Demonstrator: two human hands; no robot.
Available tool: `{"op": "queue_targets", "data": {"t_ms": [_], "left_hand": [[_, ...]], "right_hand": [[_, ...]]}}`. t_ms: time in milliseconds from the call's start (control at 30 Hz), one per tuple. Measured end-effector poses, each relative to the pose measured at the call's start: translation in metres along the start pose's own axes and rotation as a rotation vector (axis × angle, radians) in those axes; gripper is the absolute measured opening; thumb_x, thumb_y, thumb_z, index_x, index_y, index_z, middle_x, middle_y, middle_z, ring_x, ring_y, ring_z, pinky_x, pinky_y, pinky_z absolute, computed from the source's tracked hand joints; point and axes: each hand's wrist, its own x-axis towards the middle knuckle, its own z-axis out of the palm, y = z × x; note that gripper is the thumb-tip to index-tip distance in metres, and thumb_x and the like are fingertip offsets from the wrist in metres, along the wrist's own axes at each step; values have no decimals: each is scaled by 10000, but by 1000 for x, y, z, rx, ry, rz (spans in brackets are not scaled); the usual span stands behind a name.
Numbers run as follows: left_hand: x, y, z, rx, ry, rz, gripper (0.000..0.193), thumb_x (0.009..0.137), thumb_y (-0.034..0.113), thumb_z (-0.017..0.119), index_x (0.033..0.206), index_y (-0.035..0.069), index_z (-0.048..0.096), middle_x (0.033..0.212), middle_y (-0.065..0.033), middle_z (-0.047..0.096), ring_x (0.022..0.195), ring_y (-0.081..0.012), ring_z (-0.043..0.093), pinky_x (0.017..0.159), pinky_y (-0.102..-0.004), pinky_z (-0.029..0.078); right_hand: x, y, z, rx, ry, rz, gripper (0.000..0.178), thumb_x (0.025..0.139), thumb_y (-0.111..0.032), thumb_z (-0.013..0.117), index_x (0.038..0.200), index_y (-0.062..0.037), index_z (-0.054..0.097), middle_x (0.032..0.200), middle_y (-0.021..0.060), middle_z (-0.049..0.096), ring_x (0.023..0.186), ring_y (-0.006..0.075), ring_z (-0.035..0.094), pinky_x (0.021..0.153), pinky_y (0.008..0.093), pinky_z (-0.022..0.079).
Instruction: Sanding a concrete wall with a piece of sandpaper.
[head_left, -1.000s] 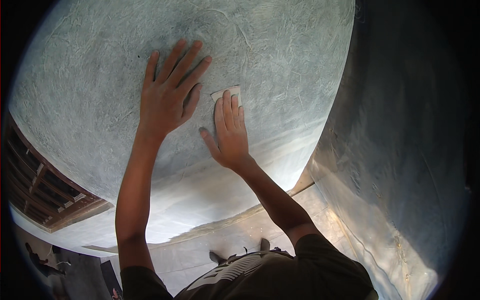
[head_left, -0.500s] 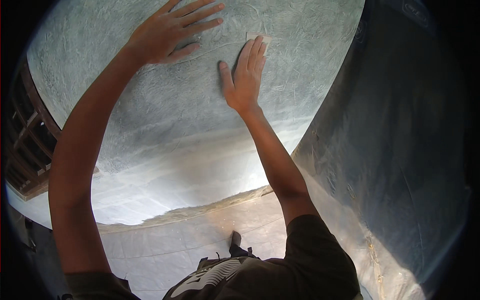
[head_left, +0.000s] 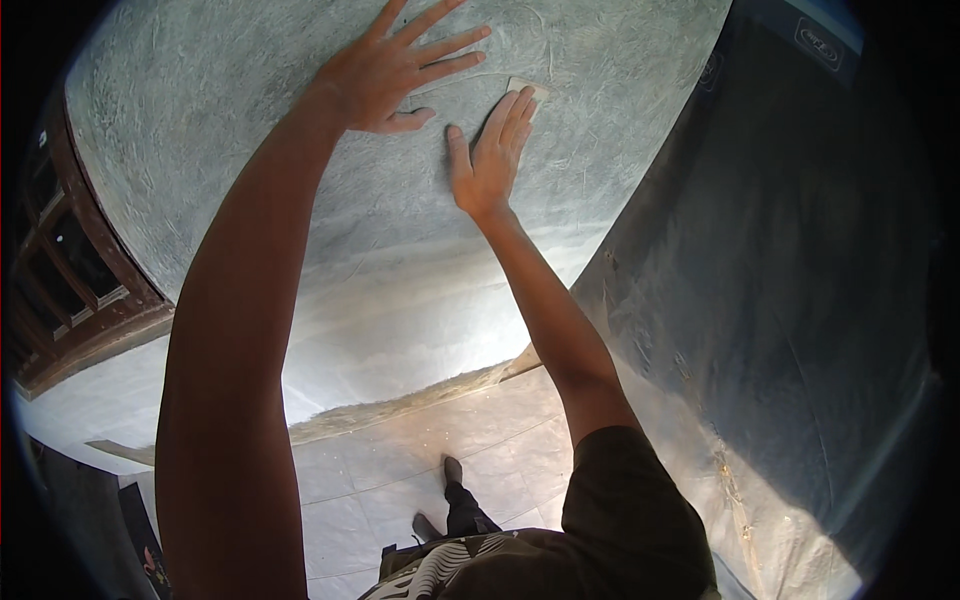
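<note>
My right hand (head_left: pixel 490 165) presses a small pale square of sandpaper (head_left: pixel 517 83) flat against the grey plastered wall (head_left: pixel 400 200). Its fingers lie together over the square, with the thumb held apart, and most of the square is hidden beneath them. Up and to the left, my left hand (head_left: pixel 385 85) has its fingers spread over the wall with nothing in it. Its palm faces the surface; whether it touches cannot be made out.
A brown wooden window frame (head_left: pixel 90 290) is set in the wall at the left. A dark sheet (head_left: pixel 790 230) hangs at the right. Below the wall's ragged bottom edge is a pale tiled floor (head_left: pixel 400 470), where my feet stand.
The view has shifted, showing more of the window and both feet. My left hand now appears nearer to my right hand. The right hand stays over the sandpaper, slightly lower in view.
</note>
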Motion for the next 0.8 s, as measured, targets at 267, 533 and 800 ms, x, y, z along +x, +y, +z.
{"op": "queue_targets", "data": {"t_ms": [267, 533, 800], "left_hand": [[9, 5, 51, 59, 258, 80, 747, 912, 352, 692, 1558, 265, 327, 1645, 36, 267, 1520, -188, 230, 1260, -486, 117], [9, 6, 57, 92, 215, 114, 745, 937, 429, 647, 1567, 237, 298, 1656, 37, 232, 1527, -164, 201, 1265, -470, 74], [11, 4, 68, 73, 272, 129, 785, 892, 412, 708, 1558, 245, 327, 1656, 35, 236, 1534, -182, 183, 1262, -482, 81]], "right_hand": [[14, 12, -12, 33, 2, -33, 878, 958, -333, 577, 1536, 118, 94, 1613, 352, 19, 1486, 549, 28, 1181, 628, 77], [5, 10, -10, 0, -75, -28, 917, 966, -394, 574, 1542, 108, 67, 1612, 352, -3, 1492, 539, 5, 1189, 620, 59], [-34, -1, 3, 21, -155, -50, 947, 951, -404, 598, 1543, 106, 64, 1618, 343, -7, 1497, 529, -5, 1187, 620, 62]]}}
